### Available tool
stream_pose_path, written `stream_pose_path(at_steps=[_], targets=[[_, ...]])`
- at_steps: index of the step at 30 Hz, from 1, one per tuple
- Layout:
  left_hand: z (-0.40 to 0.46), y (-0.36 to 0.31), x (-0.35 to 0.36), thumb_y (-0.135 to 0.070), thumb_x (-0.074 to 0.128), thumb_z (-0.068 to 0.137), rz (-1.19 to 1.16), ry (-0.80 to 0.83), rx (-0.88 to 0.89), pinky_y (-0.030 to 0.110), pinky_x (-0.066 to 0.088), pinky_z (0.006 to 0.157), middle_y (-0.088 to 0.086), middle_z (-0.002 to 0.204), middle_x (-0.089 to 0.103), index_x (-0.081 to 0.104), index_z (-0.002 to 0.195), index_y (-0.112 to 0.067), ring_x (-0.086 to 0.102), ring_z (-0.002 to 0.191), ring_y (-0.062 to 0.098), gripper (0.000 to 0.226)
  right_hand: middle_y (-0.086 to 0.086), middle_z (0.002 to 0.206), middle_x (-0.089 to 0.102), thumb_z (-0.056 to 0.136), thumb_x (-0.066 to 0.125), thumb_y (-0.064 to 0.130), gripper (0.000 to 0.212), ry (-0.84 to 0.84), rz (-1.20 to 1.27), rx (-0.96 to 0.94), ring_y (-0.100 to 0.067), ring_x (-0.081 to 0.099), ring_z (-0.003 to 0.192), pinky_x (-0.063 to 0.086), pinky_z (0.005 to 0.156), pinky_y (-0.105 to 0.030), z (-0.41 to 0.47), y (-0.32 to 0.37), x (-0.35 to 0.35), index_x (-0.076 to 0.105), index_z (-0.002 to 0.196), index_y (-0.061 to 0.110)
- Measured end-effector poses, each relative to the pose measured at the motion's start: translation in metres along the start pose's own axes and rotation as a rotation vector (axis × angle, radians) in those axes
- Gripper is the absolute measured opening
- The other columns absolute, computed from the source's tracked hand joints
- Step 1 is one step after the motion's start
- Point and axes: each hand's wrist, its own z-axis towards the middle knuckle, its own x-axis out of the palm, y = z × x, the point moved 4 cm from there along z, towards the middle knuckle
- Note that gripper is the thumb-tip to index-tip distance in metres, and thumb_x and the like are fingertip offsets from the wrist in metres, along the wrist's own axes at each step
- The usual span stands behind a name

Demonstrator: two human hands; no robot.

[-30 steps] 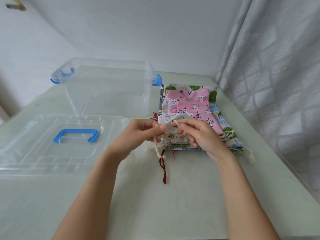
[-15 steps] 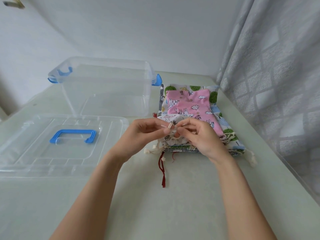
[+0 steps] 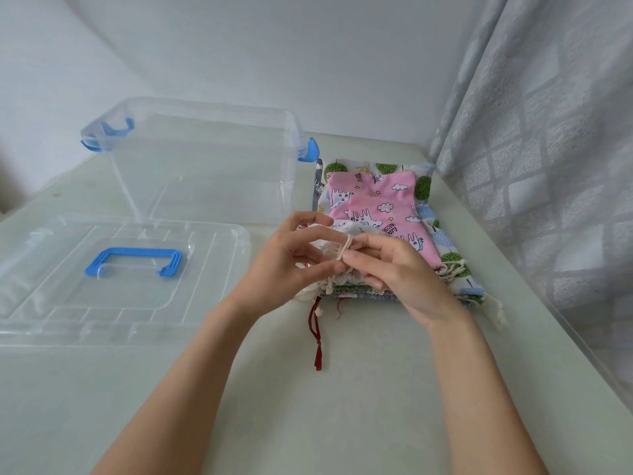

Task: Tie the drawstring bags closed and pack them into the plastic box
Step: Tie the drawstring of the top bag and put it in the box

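Drawstring bags [image 3: 380,214], printed pink, green and white, lie stacked right of centre on the bench [image 3: 342,389], beside the open, empty plastic box [image 3: 191,159] at upper left. Tying is underway: the left hand [image 3: 291,258] and right hand [image 3: 394,269] each pinch the cream cord [image 3: 344,248], looped upright between them. Next, seemingly, pull the knot tight.

Both bare forearms are reaching forward from the bottom edge and converging at the centre. The left hand [image 3: 291,260] is curling its fingers, thumb and forefinger tips pinching the cream drawstring [image 3: 344,248]. The right hand [image 3: 394,269] is facing it, fingers bent, with the cord looping over its index finger. The fingertips of both hands are nearly touching.
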Motion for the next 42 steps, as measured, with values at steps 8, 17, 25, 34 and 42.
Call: stream_pose_path(at_steps=[8, 17, 25, 34, 42], targets=[[-0.002, 0.000, -0.002, -0.021, 0.081, 0.067, 0.102, -0.155, 0.099, 0.016, 0.053, 0.074, -0.003, 0.105, 0.060, 0.073, 0.095, -0.020, 0.065, 0.077, 0.007, 0.029, -0.010, 0.081, 0.071, 0.084, 0.067, 0.018, 0.011, -0.126, -0.141, -0.027, -0.013, 0.064, 0.076, 0.051, 0.077, -0.032, 0.007, -0.004, 0.003, 0.068, 0.084, 0.007], [-0.005, -0.007, -0.017, -0.029, 0.078, 0.067, -0.022, -0.271, 0.050, 0.023, 0.056, 0.071, -0.001, 0.096, 0.064, 0.069, 0.080, -0.017, 0.067, 0.081, 0.011, 0.020, -0.008, 0.068, 0.062, 0.089, 0.059, 0.012, 0.014, -0.150, 0.009, 0.001, 0.001, 0.056, 0.052, 0.039, 0.046, -0.008, 0.005, -0.004, -0.002, 0.064, 0.076, 0.008], [-0.003, -0.003, -0.007, -0.011, 0.070, 0.081, 0.128, -0.190, 0.082, 0.025, 0.055, 0.067, -0.001, 0.079, 0.067, 0.067, 0.080, -0.023, 0.064, 0.072, 0.008, 0.012, -0.006, 0.065, 0.059, 0.091, 0.054, 0.005, 0.014, -0.075, 0.004, 0.013, 0.002, 0.053, 0.047, 0.037, 0.044, -0.007, 0.005, -0.004, 0.004, 0.062, 0.094, -0.006], [-0.005, 0.000, -0.002, -0.014, 0.084, 0.063, -0.061, -0.155, -0.093, 0.020, 0.055, 0.069, -0.006, 0.086, 0.062, 0.064, 0.105, -0.023, 0.065, 0.070, 0.007, 0.047, 0.009, 0.053, 0.057, 0.091, 0.056, 0.013, 0.013, -0.140, -0.029, -0.031, -0.010, 0.040, 0.049, 0.031, 0.045, -0.020, 0.007, -0.005, 0.004, 0.062, 0.080, 0.010], [-0.002, 0.008, -0.004, -0.006, 0.081, 0.066, 0.001, -0.107, -0.133, 0.007, 0.045, 0.062, -0.017, 0.059, 0.066, 0.065, 0.078, -0.024, 0.061, 0.058, -0.004, 0.027, 0.012, 0.066, 0.061, 0.093, 0.054, 0.012, 0.013, -0.073, -0.052, -0.046, -0.009, 0.045, 0.065, 0.033, 0.052, -0.018, 0.008, -0.007, 0.009, 0.061, 0.083, 0.006]])
